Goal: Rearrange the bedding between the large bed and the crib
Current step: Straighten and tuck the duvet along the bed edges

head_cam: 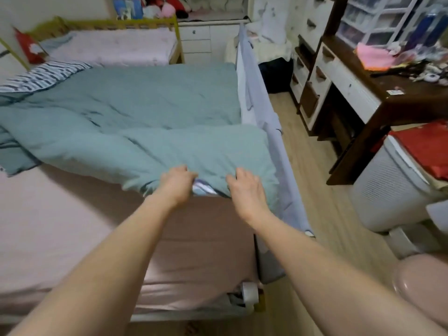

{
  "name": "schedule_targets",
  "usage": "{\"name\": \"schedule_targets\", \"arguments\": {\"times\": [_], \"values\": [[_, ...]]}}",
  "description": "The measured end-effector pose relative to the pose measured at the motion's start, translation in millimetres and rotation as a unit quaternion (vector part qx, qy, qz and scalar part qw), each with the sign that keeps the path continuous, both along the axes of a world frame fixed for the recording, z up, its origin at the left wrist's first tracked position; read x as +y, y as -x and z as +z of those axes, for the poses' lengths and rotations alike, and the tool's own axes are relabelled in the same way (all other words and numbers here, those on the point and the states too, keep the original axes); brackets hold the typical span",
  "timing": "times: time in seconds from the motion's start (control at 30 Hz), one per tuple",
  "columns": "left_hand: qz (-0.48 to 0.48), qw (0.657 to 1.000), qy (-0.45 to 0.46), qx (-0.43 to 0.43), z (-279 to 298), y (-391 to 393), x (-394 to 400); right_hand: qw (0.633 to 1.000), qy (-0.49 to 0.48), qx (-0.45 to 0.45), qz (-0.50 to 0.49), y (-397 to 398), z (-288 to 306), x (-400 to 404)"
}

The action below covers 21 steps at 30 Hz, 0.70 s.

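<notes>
A teal duvet lies spread over the far half of the large bed, whose pink sheet shows bare in front. Both my arms reach forward to the duvet's near edge. My left hand grips that edge with curled fingers. My right hand grips the same edge a little to the right, beside the grey bed rail. A striped lining shows between my hands. The wooden crib with a pink mattress stands beyond the bed. A striped pillow lies at the far left.
A dark desk with clutter and drawers stands on the right across a strip of wooden floor. A white appliance with red cloth on top sits near the bed's right. A white dresser stands behind the crib.
</notes>
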<state>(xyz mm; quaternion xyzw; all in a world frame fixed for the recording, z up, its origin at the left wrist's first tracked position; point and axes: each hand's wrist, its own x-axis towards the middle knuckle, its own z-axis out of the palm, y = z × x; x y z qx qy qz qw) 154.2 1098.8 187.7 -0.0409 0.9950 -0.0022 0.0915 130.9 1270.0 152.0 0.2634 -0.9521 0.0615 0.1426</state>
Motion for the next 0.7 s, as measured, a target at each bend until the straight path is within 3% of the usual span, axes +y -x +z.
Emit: {"name": "schedule_targets", "arguments": {"times": [0.1, 0.17, 0.23, 0.33, 0.4, 0.47, 0.5, 0.53, 0.57, 0.6, 0.7], "values": [[-0.012, 0.988, -0.020, -0.153, -78.2, -40.9, 23.0, 0.991, -0.069, -0.106, 0.036, -38.0, -67.8, 23.7], [-0.005, 0.981, -0.045, -0.190, -117.6, -53.1, 22.9, 0.989, -0.084, -0.116, 0.021, -55.7, -94.2, 30.3], [-0.003, 0.972, -0.036, -0.234, -147.2, -66.3, 20.8, 0.960, -0.162, -0.223, 0.045, -72.7, -107.4, 30.4], [-0.028, 0.961, 0.009, -0.275, -164.3, -87.5, 25.6, 0.931, -0.201, -0.298, 0.070, -88.6, -114.2, 33.6], [-0.021, 0.974, -0.017, -0.223, -135.0, -81.1, 30.0, 0.941, -0.184, -0.275, 0.066, -74.7, -94.8, 32.1], [0.018, 0.995, -0.064, -0.073, -86.4, -50.1, 24.5, 0.990, -0.091, -0.085, 0.070, -30.7, -53.4, 20.8], [0.040, 0.994, -0.100, 0.020, -58.5, -36.7, 18.4, 0.997, -0.045, 0.014, 0.059, -10.0, -23.3, 15.7], [0.050, 0.983, -0.142, 0.108, -38.1, -27.6, 12.6, 0.995, -0.025, 0.082, 0.044, 6.3, 1.8, 15.4], [0.051, 0.972, -0.172, 0.155, -29.7, -23.2, 10.6, 0.995, -0.023, 0.086, 0.034, 11.6, 14.6, 17.6], [0.044, 0.975, -0.174, 0.131, -25.0, -27.2, 14.7, 0.997, -0.029, 0.060, 0.028, 7.3, 16.9, 18.5], [0.019, 0.989, -0.107, -0.099, -62.7, -53.9, 40.8, 0.994, -0.052, 0.003, 0.093, -33.3, -32.6, 37.9]]}}
